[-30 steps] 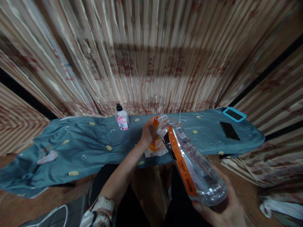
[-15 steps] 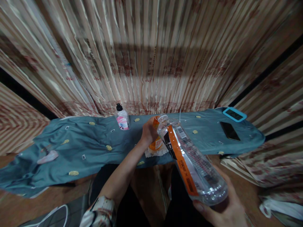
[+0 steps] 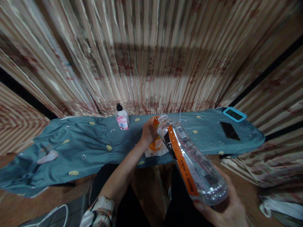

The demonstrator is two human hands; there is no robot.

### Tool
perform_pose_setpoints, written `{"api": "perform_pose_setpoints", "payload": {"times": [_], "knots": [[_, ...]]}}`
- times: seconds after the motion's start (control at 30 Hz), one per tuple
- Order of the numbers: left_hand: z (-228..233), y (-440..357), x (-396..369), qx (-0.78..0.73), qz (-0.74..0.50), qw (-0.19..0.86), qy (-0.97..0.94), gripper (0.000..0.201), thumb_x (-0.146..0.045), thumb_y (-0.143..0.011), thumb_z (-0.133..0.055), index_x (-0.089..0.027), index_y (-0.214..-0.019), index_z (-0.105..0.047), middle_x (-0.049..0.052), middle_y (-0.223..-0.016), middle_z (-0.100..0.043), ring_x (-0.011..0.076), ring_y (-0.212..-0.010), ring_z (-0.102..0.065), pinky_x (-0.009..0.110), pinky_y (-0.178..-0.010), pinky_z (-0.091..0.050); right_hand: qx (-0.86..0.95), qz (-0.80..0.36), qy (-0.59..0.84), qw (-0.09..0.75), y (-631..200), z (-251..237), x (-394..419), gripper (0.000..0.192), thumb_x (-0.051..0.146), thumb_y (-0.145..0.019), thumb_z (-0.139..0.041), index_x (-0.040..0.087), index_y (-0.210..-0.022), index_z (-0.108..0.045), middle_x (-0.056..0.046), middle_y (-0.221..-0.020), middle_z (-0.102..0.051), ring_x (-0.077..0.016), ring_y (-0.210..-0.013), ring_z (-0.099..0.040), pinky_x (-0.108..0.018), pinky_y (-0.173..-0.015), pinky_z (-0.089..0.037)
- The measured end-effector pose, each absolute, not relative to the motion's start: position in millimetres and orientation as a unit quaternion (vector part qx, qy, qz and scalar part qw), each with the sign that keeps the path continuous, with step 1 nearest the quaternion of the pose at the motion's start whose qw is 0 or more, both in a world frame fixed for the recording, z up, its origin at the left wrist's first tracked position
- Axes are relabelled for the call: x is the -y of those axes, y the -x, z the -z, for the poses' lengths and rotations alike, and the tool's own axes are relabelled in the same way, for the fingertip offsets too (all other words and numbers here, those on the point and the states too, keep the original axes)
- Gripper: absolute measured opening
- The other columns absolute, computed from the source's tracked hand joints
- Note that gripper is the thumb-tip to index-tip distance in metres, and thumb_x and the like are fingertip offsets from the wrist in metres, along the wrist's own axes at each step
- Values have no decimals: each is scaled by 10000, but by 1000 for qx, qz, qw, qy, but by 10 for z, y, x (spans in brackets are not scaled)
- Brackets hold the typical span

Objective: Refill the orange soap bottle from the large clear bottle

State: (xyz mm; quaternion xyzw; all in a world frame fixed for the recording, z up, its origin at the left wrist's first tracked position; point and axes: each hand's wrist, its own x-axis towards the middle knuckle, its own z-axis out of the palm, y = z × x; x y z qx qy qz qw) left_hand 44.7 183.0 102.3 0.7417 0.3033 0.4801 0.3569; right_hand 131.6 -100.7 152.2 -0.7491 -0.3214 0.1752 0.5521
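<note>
My right hand (image 3: 220,206) is closed around the base of a large clear plastic bottle (image 3: 189,160) with an orange, black and silver label. The bottle is tilted, its uncapped-looking neck up and to the left, at the top of an orange bottle (image 3: 155,145). My left hand (image 3: 149,130) wraps round the upper part of that orange bottle, which stands on a white tissue (image 3: 156,154). Whether the two bottle mouths touch is hidden by the clear bottle. I cannot make out any liquid moving.
On the blue-green cloth (image 3: 94,135) stand a clear bottle with a pink label and black cap (image 3: 122,118), a blue-framed digital clock (image 3: 234,114) and a dark phone (image 3: 229,130). A whitish-pink item (image 3: 48,156) lies at the left. A striped curtain (image 3: 151,63) hangs close behind.
Both hands and both bottles hold almost the same positions. The clear bottle's base has shifted very slightly.
</note>
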Motion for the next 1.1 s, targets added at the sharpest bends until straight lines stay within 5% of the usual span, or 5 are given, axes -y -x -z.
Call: {"api": "perform_pose_setpoints", "payload": {"times": [0.47, 1.1], "knots": [[-1095, -411, -1794, -321, -473, 298, -764, 244, -366, -905, -690, -173, -1041, -752, 110, -1087, -801, 275, -977, -753, 376, -904, -599, 322, -187, 740, 561, -1337, -1508, 1007, 939, 779, -566, -830, 276, -1315, -572, -17, -1285, -729, -221, -1168, -711, -235, -999, -518], [-1096, -414, -1801, -320, -481, 303, -758, 211, -357, -891, -705, -178, -991, -755, 101, -1041, -805, 265, -933, -754, 364, -876, -603, 354, -153, 758, 525, -1357, -1525, 1009, 930, 832, -622, -753, 248, -1321, -567, -45, -1304, -725, -228, -1171, -714, -262, -994, -532]]}}
